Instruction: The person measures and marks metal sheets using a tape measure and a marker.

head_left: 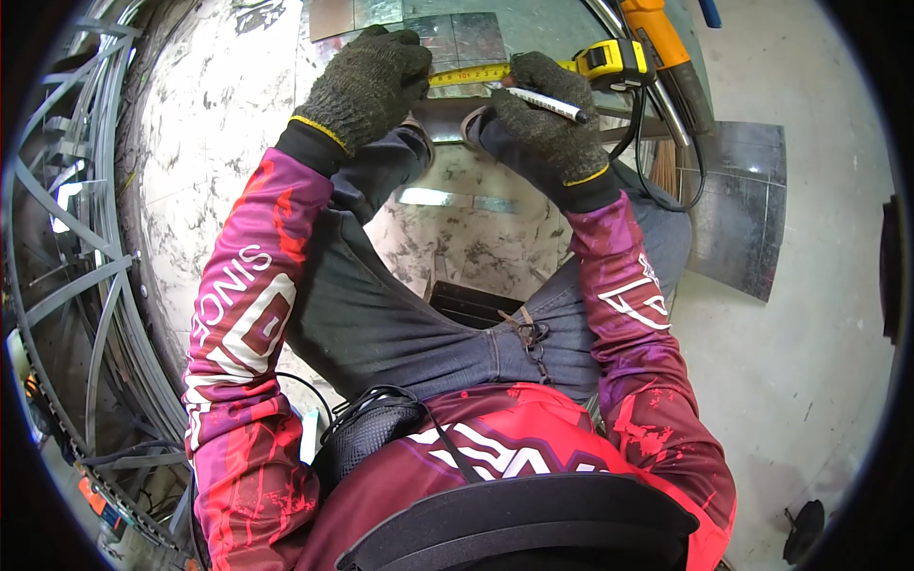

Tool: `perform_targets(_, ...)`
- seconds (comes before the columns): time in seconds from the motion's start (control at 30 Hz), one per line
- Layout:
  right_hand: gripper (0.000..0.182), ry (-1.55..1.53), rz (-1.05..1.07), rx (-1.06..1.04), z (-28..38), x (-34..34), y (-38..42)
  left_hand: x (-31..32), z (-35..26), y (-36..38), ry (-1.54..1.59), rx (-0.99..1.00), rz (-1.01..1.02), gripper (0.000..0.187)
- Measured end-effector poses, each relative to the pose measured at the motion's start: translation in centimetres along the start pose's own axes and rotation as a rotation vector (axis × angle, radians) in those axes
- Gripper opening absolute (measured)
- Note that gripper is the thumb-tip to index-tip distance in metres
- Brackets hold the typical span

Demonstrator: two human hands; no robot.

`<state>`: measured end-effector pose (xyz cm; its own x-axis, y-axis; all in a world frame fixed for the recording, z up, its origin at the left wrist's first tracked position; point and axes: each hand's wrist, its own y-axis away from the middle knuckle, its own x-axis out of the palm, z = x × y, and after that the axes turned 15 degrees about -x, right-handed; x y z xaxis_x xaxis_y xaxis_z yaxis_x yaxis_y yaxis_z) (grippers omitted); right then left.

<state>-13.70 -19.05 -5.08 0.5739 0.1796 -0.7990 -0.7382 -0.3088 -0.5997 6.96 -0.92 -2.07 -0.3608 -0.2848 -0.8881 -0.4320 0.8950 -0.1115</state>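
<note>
Both my hands wear dark knit gloves with yellow cuff edges. The fingers of my left hand [369, 90] are curled at the left end of a yellow tape measure blade [466, 75]; its tip is hidden there. My right hand [547, 114] holds a white marker pen [541, 102] with a black end, slanted across the fingers. Out of its case [614, 64], yellow and black, the blade runs leftward past my right fingertips. Beneath the blade lies a shiny metal sheet [466, 36] with dark grid lines, on a greenish work surface [543, 33].
A tool with an orange handle [650, 29] and black cable lies right of the tape case. More marked metal sheet [738, 205] lies at the right. Metal strips and framing [105, 238] fill the left side. A dark box-like object [471, 305] sits between my legs.
</note>
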Motion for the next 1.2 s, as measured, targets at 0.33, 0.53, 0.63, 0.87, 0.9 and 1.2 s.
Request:
perform_targets(0.33,0.025,0.020,-0.102,-0.039,-0.1,0.3,-1.0,0.1,0.1,0.0,-0.003,0.018,-0.013,0.016)
perform_targets(0.53,0.028,-0.004,-0.129,0.016,0.1,0.8,-0.8,0.0,0.0,0.0,-0.018,0.005,-0.001,0.015)
perform_targets(0.63,0.031,0.005,-0.115,-0.009,-0.1,1.1,-0.4,0.0,0.0,0.0,-0.029,0.004,-0.002,0.016)
perform_targets(0.87,0.034,0.014,-0.097,0.016,0.0,1.2,-0.3,0.1,0.0,0.1,-0.015,-0.006,0.005,0.018)
perform_targets(0.9,0.034,0.014,-0.097,0.015,0.0,1.2,-0.3,0.1,0.0,0.1,-0.015,-0.007,0.005,0.018)
perform_targets(1.2,0.035,-0.022,-0.123,0.064,0.3,1.0,-0.7,0.2,0.0,0.1,-0.019,-0.008,-0.010,0.019)
